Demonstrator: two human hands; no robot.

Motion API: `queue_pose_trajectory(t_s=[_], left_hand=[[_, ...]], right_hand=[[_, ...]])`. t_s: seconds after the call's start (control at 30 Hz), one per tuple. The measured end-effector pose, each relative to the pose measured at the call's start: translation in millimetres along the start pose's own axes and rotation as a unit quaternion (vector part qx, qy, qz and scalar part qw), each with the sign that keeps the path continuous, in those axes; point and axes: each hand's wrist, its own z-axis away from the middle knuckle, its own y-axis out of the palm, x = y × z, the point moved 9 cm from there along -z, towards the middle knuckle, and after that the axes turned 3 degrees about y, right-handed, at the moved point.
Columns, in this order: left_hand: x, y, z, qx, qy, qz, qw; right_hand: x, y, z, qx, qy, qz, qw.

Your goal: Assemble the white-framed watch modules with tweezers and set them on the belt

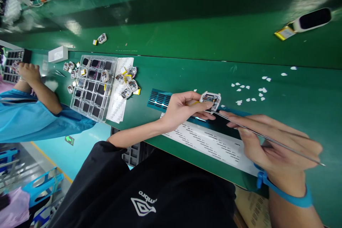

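Observation:
My left hand [181,110] pinches a small white watch case [213,97] whose open side shows the circuit board. Its thumb presses on the case's near edge. From the right, my right hand [278,142] grips a thin metal pick [256,132] like a pen, and the tip reaches the case beside my left thumb. A yellow piece, partly hidden, shows between the left fingers. Beneath the hands lie a white sheet of printed labels [203,140] and a dark teal sheet with black strips [159,99].
Small white stickers [263,89] lie scattered beyond my right hand. A watch with a yellow battery [285,33] rests at far right. Several open watch cases [132,85] sit near a clear tray [113,67] of dark screens. At left, a co-worker's hand [29,73] is beside a black tray [25,56].

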Motion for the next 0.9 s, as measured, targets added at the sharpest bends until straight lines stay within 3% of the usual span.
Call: queue_pose_trajectory(t_s=[0.2,0.47,0.77,0.9], left_hand=[[3,0.0,0,0.001,-0.029,0.003,1.0],[-6,6.6,1,0.044,0.002,0.028,0.999],[-1,-0.2,1,-0.001,-0.043,-0.032,0.999],[-1,-0.2,0,0.0,-0.036,-0.018,0.999]], right_hand=[[-5,-6,0,-0.035,0.0,-0.012,0.999],[4,-1,-3,-0.011,-0.033,-0.021,0.999],[5,2,-3,0.03,-0.053,-0.029,0.998],[3,-4,-3,-0.01,-0.053,-0.009,0.998]])
